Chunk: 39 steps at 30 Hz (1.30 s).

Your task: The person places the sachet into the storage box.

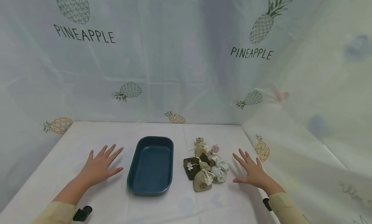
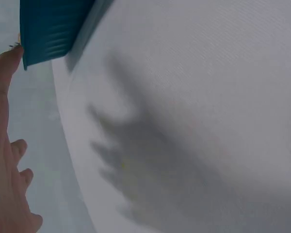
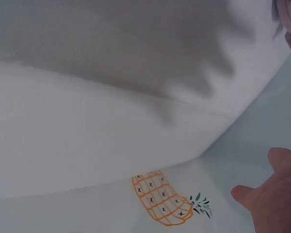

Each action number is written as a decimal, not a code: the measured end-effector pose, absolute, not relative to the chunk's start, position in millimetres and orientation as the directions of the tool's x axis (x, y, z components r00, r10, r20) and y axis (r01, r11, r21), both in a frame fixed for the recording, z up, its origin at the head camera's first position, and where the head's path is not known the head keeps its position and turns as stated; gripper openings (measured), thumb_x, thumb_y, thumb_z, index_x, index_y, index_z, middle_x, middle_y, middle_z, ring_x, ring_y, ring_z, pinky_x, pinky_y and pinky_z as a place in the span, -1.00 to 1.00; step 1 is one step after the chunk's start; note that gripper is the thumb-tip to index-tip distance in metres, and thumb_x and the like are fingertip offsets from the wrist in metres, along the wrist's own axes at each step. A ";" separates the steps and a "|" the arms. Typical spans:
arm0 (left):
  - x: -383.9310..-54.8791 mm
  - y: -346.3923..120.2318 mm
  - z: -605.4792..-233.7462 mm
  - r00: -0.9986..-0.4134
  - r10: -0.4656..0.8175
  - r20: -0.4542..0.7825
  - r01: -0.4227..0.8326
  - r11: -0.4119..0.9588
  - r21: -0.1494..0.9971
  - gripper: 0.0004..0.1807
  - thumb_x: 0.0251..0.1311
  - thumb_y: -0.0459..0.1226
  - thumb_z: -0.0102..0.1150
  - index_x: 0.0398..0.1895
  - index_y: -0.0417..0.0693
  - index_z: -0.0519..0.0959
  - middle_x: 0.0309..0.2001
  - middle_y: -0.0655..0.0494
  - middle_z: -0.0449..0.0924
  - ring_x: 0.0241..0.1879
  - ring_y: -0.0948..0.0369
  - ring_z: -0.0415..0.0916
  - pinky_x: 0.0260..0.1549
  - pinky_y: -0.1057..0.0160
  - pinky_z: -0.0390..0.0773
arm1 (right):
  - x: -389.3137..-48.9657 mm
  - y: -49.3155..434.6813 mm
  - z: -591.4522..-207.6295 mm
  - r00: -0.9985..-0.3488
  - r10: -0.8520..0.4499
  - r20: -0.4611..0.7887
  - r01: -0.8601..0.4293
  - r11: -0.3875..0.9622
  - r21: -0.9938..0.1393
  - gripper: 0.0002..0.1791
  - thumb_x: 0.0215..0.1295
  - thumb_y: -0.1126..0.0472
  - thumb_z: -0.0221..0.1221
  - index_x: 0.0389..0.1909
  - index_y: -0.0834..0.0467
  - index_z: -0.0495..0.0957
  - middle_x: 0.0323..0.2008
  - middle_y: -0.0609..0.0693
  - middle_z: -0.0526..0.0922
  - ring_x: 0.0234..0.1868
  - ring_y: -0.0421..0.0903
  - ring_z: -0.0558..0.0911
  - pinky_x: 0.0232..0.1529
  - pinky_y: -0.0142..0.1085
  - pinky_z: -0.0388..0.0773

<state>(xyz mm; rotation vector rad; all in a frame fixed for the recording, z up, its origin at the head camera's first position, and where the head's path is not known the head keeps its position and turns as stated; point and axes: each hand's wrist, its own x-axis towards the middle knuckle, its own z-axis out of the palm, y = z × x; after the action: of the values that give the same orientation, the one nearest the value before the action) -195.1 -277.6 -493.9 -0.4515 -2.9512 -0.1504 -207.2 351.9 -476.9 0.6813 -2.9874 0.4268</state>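
In the head view a dark blue rectangular tray (image 1: 150, 167) lies on the white table, left of the middle. To its right is a cluster of small drawstring sachets: a tan one (image 1: 202, 181) in front, a dark brown one (image 1: 190, 167), a pale grey-white one (image 1: 220, 170), a pink one (image 1: 214, 150) and another tan one (image 1: 200, 147) at the back. My left hand (image 1: 100, 166) hovers left of the tray, fingers spread, holding nothing. To the right of the sachets my right hand (image 1: 251, 170) is also spread and holds nothing. Both cast shadows on the cloth.
A white cloth (image 1: 186, 208) covers the table. Pale curtains printed with pineapples (image 1: 174, 56) hang behind and at the sides, the right one (image 1: 316, 153) close to my right hand. Black wrist straps (image 1: 82, 213) show at the sleeves.
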 end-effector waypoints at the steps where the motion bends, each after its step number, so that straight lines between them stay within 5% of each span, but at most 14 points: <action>1: -196.5 -275.2 -493.8 -0.942 0.290 0.167 0.307 0.948 0.086 -0.09 0.13 0.28 0.17 0.48 0.15 0.17 0.45 -0.20 0.11 0.39 -0.29 0.00 0.14 -0.54 -0.20 | -206.5 350.2 -476.2 -0.904 -0.414 0.108 -0.427 0.861 -0.277 0.14 -0.06 -0.22 0.45 0.51 0.01 0.11 0.53 0.15 -0.10 0.43 0.41 -0.04 0.18 0.49 -0.31; 15: -209.4 -247.5 -505.2 -0.945 0.290 0.149 0.318 0.921 0.226 -0.14 0.21 0.33 0.03 0.49 0.19 0.17 0.47 -0.18 0.09 0.41 -0.29 -0.05 0.13 -0.54 -0.14 | -188.6 313.0 -472.9 -0.912 -0.381 0.156 -0.382 0.645 -0.662 -0.04 0.05 0.11 0.47 0.46 -0.01 0.20 0.48 0.19 -0.02 0.42 0.39 0.01 0.09 0.46 0.16; 22: -212.1 -239.7 -515.1 -0.953 0.275 0.129 0.301 0.915 0.268 -0.17 0.23 0.28 0.04 0.50 0.18 0.17 0.47 -0.18 0.09 0.41 -0.30 -0.05 0.14 -0.54 -0.12 | -176.8 283.9 -478.4 -0.848 -0.396 0.351 -0.529 0.649 -0.547 -0.21 -0.11 0.23 0.55 0.24 0.11 0.48 0.24 0.04 0.40 0.24 0.07 0.37 0.07 0.14 0.42; 26: -211.4 -237.9 -513.2 -0.954 0.272 0.125 0.297 0.908 0.294 -0.19 0.26 0.29 -0.01 0.49 0.16 0.19 0.47 -0.18 0.10 0.41 -0.31 -0.04 0.13 -0.54 -0.09 | -171.8 264.1 -483.7 -0.864 -0.418 0.279 -0.498 0.636 -0.590 -0.31 -0.02 0.19 0.50 0.20 0.13 0.51 0.11 -0.10 0.47 0.10 -0.03 0.49 -0.01 -0.07 0.54; 39: -204.0 -234.4 -515.7 -0.957 0.269 0.112 0.291 0.894 0.341 -0.31 0.33 0.22 -0.02 0.46 0.19 0.27 0.45 -0.19 0.13 0.38 -0.36 0.01 0.11 -0.56 -0.08 | -167.4 232.0 -490.1 -0.898 -0.418 0.139 -0.435 0.793 -0.427 -0.37 0.00 0.20 0.46 0.17 0.01 0.56 0.02 -0.08 0.61 0.05 -0.01 0.51 0.01 -0.01 0.49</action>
<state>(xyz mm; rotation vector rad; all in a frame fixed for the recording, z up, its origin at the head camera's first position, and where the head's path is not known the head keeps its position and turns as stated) -204.0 -234.4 -515.7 -0.4438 -2.9971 -0.5542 -167.4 232.0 -490.1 0.6990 -2.9394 0.7141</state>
